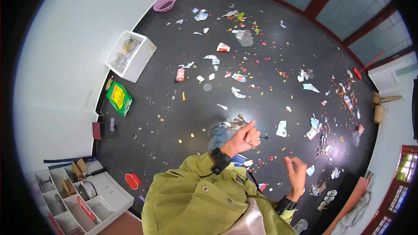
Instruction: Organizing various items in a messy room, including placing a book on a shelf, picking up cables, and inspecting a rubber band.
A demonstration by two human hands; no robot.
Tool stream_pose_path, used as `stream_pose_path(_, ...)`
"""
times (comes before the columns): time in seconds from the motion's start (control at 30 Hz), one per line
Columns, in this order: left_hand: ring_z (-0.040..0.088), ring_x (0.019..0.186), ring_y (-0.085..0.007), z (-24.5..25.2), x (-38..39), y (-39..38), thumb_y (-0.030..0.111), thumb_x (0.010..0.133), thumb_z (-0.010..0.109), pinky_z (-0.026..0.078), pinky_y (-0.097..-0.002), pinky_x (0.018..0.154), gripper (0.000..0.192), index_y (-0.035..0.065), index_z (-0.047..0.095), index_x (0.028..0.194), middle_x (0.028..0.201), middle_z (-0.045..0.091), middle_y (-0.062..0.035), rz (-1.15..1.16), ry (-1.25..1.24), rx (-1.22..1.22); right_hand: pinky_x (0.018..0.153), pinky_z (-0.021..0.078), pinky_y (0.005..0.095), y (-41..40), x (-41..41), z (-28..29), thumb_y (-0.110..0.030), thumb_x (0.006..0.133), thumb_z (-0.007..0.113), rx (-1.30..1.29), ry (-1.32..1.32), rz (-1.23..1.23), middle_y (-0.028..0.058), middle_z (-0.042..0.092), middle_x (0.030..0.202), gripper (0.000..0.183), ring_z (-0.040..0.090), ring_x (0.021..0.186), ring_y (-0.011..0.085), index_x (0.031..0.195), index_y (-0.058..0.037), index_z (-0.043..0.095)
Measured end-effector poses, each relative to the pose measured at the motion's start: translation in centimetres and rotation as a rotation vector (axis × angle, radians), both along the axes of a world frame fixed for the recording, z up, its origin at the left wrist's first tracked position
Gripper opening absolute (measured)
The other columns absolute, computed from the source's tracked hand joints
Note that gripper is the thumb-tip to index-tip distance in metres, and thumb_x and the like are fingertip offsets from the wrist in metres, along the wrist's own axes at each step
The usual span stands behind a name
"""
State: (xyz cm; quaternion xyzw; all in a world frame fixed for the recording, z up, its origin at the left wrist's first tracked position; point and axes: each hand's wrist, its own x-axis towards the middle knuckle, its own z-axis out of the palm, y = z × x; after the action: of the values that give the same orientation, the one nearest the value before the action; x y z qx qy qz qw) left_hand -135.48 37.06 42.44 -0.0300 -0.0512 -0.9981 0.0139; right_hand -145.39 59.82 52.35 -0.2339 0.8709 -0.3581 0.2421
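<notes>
My left hand [243,139] is raised before my body, its fingers curled and thumb up; whether it holds anything is unclear. Just beyond its fingers shows a small dark, thin item [265,137]. To the right, my right hand [296,173] has bent fingers and no object plainly visible in it. Both wrists carry black straps with devices. Beneath and beyond my left hand lie crumpled brown and white scraps [235,123]. A pale torn sheet [281,128] lies on the dark floor between and beyond the hands.
Paper scraps, plastic bags and coloured bits litter the floor. At left are a white foam box [143,59], a green packet [119,98], a red bowl [132,181] and a white compartment organizer [116,199]. A pink basin [164,4] sits by the far wall; a red-handled tool [358,73] stands far right.
</notes>
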Motion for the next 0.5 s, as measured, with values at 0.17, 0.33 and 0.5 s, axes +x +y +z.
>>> stream_pose_path(0.17,0.026,0.046,-0.0128,0.5,-0.3,-5.6,0.042,0.099,0.033,0.026,-0.028,0.051,0.059,0.0118,0.04,0.049,0.048,0.031,0.0018,0.029,-0.045,0.034,0.084,0.0479,0.0364,-13.5,0.7,-1.0,-0.016,0.081,0.07,-0.234,-0.118,0.312,0.0162,0.062,0.111,0.059,0.061,0.101,0.0305,0.131,-0.0034,0.041)
stream_pose_path(0.33,0.023,0.04,-0.0111,2.4,-1.8,-11.0,0.042,0.1,0.026,0.024,-0.0284,0.046,0.058,0.0133,0.037,0.051,0.044,0.026,0.0033,0.07,0.039,-0.013,0.092,0.0438,0.0413,-21.2,0.5,-0.6,-0.025,0.083,0.068,-0.252,-0.123,0.401,0.0245,0.055,0.119,0.072,0.055,0.109,0.0386,0.14,-0.0043,0.028)
stream_pose_path(0.5,0.022,0.039,-0.0116,3.3,-3.9,-14.4,0.041,0.101,0.021,0.025,-0.028,0.047,0.058,0.0124,0.032,0.052,0.044,0.026,0.0023,-0.013,0.111,-0.035,0.072,0.0486,0.0424,-23.3,-0.2,0.3,-0.026,0.086,0.065,-0.231,-0.299,0.273,0.0226,0.062,0.103,0.067,0.062,0.087,0.0405,0.137,-0.0036,0.029)
